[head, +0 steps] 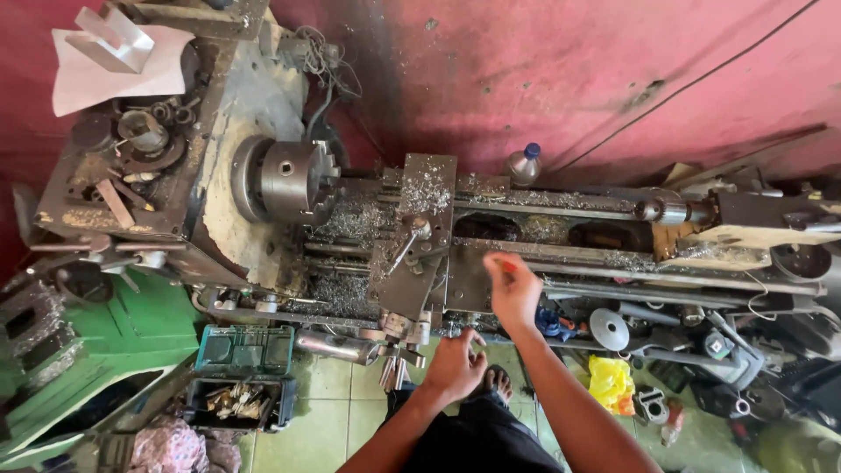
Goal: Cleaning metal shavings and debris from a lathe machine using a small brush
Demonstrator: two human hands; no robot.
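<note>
- Right hand is raised over the lathe bed, fingers pinched on a small red-tipped object, too blurred to identify
- Left hand hangs lower, at the front of the carriage beside its handles; fingers loosely curled and seemingly holding nothing, as if ready to turn a handle
- Chuck on the headstock looks bare, jaws facing the carriage, so the pinched object sits well apart from it, over the middle of the bed
- Metal chips lie thick on the carriage and under the chuck, where cutting would throw them
- Green crate and a box of small parts sit on the tiled floor by the person's feet, within easy reach
- Plastic bottle stands behind the bed against the red wall
</note>
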